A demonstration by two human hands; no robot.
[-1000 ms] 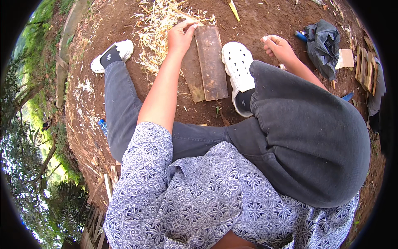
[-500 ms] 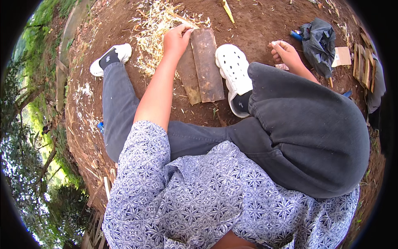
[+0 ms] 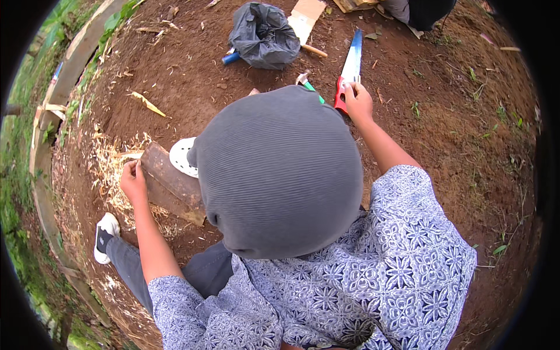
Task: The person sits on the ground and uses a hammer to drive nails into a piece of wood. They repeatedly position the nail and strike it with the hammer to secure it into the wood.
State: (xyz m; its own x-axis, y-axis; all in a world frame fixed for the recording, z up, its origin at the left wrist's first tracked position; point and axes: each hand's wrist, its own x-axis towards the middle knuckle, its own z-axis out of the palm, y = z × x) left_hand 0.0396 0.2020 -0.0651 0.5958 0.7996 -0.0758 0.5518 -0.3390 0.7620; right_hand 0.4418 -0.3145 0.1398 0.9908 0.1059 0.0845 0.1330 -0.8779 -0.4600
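Note:
My left hand (image 3: pixel 134 182) is closed in a pinch beside the far end of a brown wooden board (image 3: pixel 169 174); what its fingertips hold, if anything, is too small to make out. A second board (image 3: pixel 166 198) lies partly under the first. To the right, my right hand (image 3: pixel 358 102) has its fingers closed on a hand saw (image 3: pixel 340 96), where the red handle meets the blue-and-silver blade. The blade points away from me. Next to the saw, a hammer (image 3: pixel 303 79) with a green handle is partly hidden by my raised knee.
Pale wood shavings (image 3: pixel 108 175) are scattered at the left around the boards. A black plastic bag (image 3: pixel 265 38), a blue object (image 3: pixel 231 58), a wooden handle (image 3: pixel 315 51) and cardboard (image 3: pixel 306 17) lie farther off. My white clog (image 3: pixel 184 156) is beside the boards.
The view has swung to the right, bringing the saw and hammer into sight. My right hand has moved from beside the clog to the saw. My left hand stays at the board's end.

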